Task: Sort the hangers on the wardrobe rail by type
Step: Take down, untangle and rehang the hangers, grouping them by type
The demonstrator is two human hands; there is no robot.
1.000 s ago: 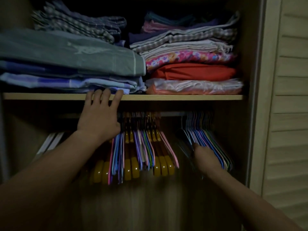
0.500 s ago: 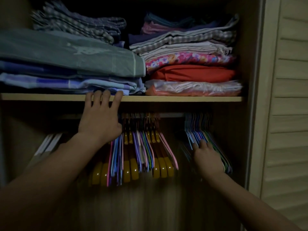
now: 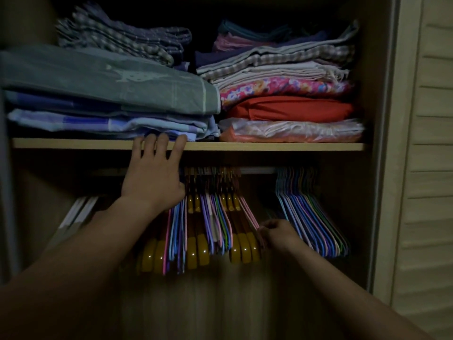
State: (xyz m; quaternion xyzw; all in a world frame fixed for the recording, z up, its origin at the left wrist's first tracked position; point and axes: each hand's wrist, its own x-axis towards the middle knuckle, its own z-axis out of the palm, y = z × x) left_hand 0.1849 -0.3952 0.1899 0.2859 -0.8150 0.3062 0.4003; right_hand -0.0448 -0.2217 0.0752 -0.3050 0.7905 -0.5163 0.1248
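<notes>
1. A dim wardrobe, seen from the front. A wooden shelf (image 3: pixel 269 146) crosses it at mid height, and a slatted door (image 3: pixel 426 168) stands at the right edge.
2. On the shelf lie two piles of folded cloth: a grey-green and blue pile (image 3: pixel 107 94) on the left, and a pile (image 3: pixel 286 94) with checked, floral, red and plastic-wrapped pieces on the right.
3. Under the shelf runs the rail (image 3: pixel 257 171). The hangers hang from it in two groups, well apart.
4. The middle group (image 3: pixel 208 217) mixes thick yellow-brown hangers with thin coloured ones. The right group (image 3: pixel 311 217) is thin coloured hangers only.
5. The left hand (image 3: pixel 154 177) reaches up, its fingers (image 3: pixel 179 146) spread and straight, tips lying over the shelf's front edge; the palm is in front of the rail, just beside the middle group.
6. The right hand (image 3: pixel 277 234) is lower, in the gap between the groups, its fingers curled and pinching a thin pink hanger (image 3: pixel 250 214) at the right edge of the middle group.
7. White, flat strips (image 3: pixel 78 212) slant at the lower left; what they are is hard to tell in the shadow.
8. The rail's left stretch is hidden behind the left hand and in darkness. The hooks blur together on the rail. Both forearms are cut off by the bottom edge.
</notes>
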